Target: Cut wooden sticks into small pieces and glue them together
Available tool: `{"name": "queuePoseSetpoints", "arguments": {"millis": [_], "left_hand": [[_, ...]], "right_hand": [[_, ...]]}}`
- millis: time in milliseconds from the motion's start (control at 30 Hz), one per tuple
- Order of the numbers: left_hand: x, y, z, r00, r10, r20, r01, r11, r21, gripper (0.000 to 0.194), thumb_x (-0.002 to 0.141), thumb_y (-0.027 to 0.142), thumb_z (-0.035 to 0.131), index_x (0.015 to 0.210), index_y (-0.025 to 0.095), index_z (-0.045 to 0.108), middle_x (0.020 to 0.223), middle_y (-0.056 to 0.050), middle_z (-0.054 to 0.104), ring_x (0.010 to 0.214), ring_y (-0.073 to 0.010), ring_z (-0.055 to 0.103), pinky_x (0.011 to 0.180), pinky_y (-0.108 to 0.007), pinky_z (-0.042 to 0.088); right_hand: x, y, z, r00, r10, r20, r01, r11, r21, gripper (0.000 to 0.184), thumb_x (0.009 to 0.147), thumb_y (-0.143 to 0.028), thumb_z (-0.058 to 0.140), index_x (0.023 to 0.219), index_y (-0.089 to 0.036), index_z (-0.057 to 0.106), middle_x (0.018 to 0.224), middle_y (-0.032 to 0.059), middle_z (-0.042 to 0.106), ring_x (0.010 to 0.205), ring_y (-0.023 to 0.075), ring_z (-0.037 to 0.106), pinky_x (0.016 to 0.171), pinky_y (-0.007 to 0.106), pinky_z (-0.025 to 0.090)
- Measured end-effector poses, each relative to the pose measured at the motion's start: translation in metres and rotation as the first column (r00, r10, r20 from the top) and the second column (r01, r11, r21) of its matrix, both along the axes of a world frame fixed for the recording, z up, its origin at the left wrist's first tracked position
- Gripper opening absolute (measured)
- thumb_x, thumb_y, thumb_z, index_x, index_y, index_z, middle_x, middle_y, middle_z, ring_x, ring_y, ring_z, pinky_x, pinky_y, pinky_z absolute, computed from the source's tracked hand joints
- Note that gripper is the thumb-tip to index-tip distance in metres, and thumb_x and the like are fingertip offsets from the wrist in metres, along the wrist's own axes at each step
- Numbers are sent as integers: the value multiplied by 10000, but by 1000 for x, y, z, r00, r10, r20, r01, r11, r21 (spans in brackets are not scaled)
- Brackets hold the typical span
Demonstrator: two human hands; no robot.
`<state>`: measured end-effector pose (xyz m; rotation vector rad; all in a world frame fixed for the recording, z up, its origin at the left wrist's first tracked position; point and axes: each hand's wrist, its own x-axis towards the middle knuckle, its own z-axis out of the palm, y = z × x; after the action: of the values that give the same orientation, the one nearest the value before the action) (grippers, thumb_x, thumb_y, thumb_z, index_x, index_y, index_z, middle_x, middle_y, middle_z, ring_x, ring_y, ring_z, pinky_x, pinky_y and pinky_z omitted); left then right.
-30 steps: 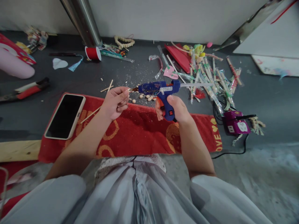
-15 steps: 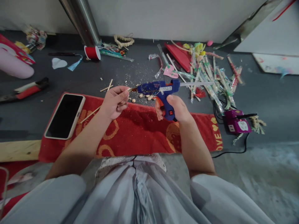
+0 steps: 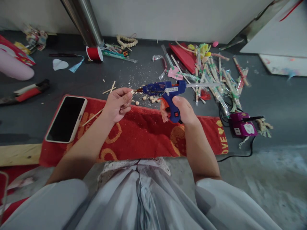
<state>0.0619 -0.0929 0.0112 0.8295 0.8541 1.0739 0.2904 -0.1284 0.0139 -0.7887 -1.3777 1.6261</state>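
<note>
My right hand (image 3: 182,111) grips the handle of a blue glue gun (image 3: 165,90) with an orange trigger; a clear glue stick pokes out of its back. The nozzle points left and meets the tip of a thin wooden stick (image 3: 94,116). My left hand (image 3: 118,104) is closed around that stick, whose other end slants down to the left over the red towel (image 3: 144,134). Both hands hover above the towel's far edge.
A phone (image 3: 67,118) lies face up on the towel's left end. Wrapped sticks (image 3: 216,81) are heaped at the right, next to a purple power socket (image 3: 242,125) with a black cable. Crumbs, a red spool (image 3: 94,53), scissors (image 3: 24,93) and a metal pole (image 3: 82,20) lie farther back.
The glue gun has shifted slightly to the right and tilted a little; my left hand and the stick stay almost still.
</note>
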Motion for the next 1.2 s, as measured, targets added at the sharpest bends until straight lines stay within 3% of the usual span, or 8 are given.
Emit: {"name": "queuePoseSetpoints", "arguments": {"millis": [267,433,533,667,767,900,1067,1200], "left_hand": [[1,2,2,998,26,-49,-29,998,-53,90,739,148,684,704,194,615,427,99,298,353,-14,212,321,-122,120],[2,6,-2,995,52,-80,-58,995,-80,92,751,134,674,703,180,610,421,102,292,351,-14,212,319,-118,132],[3,8,-5,994,67,-86,-76,992,-103,100,753,123,668,697,171,600,419,105,290,348,-11,207,314,-115,136],[3,9,-6,993,89,-74,-98,986,-133,108,750,117,679,699,163,597,433,102,318,352,-5,212,308,-113,146],[3,9,-5,993,80,-83,-92,985,-145,121,741,145,712,700,168,601,432,97,325,355,-6,217,305,-114,154],[4,8,-5,993,56,-99,-70,988,-141,139,725,183,745,703,181,607,418,93,323,356,-8,213,305,-116,155],[4,7,-6,994,33,-101,-45,992,-119,154,708,191,750,687,185,598,420,95,324,349,-6,207,307,-134,146],[5,6,-7,994,34,-101,-47,991,-129,142,721,169,726,684,179,590,412,93,339,349,-8,210,313,-133,151]], "right_hand": [[4,0,5,990,-74,123,75,997,-5,455,821,-675,493,752,-228,546,577,-13,547,463,122,546,498,280,472],[23,7,2,893,-304,332,282,953,116,461,841,-691,434,839,-238,524,629,-4,591,493,138,570,512,290,478],[37,11,0,614,-494,616,361,869,338,456,890,-639,392,964,-216,544,733,40,630,641,183,617,629,332,500],[55,8,-1,126,-577,807,210,811,547,439,881,-552,494,1087,-166,533,949,143,660,874,283,634,761,402,486],[63,3,-5,-80,-528,845,110,838,534,427,886,-467,527,1144,-128,505,1010,185,653,898,312,631,748,409,477],[70,-2,-15,-256,-462,849,17,876,481,397,884,-403,557,1133,-97,511,1021,209,645,911,316,628,741,406,477],[76,-5,-14,-294,-470,832,-62,878,474,431,813,-384,672,1099,-79,565,1052,209,614,1022,335,573,850,449,457],[59,3,0,-153,-556,817,-55,830,555,343,819,-286,648,1110,-109,609,1094,187,594,1055,320,553,902,448,439]]}}
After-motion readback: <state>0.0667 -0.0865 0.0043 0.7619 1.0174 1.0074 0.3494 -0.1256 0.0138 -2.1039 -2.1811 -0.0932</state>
